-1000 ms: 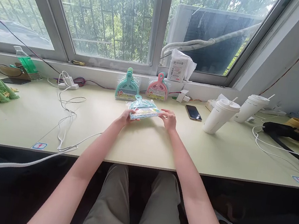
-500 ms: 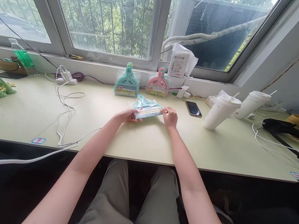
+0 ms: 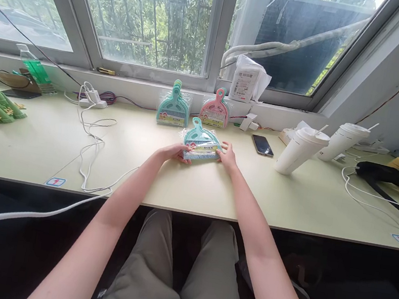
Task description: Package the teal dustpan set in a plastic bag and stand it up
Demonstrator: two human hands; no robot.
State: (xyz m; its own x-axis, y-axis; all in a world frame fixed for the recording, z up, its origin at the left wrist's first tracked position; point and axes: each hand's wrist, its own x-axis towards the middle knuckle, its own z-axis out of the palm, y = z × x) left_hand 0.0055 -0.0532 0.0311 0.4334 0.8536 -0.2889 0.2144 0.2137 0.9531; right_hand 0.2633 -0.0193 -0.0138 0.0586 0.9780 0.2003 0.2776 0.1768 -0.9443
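A teal mini dustpan-and-brush set (image 3: pixel 200 142) in clear plastic wrap is tilted up just above the table, its ring handle pointing away from me. My left hand (image 3: pixel 175 153) grips its lower left corner, thumb on the front face and fingers beneath. On the opposite edge my right hand (image 3: pixel 227 156) holds the lower right side, fingers curled round it. Behind it, a stack of wrapped teal dustpan sets (image 3: pixel 174 106) leans upright against the wall under the window. A stack of pink dustpan sets (image 3: pixel 216 109) leans beside that one.
Right of my hands lie a phone (image 3: pixel 262 145) and two white cups with straws, the nearer cup (image 3: pixel 300 152) closest. White cables (image 3: pixel 91 143) trail across the table's left side. A wrapped paper pack (image 3: pixel 247 79) sits on the sill. A black strap (image 3: pixel 385 182) lies far right.
The dustpan set has been tipped up, so its handle and front face now show more fully. My right hand has changed from a pinch at the wrap's edge to a grip on the side.
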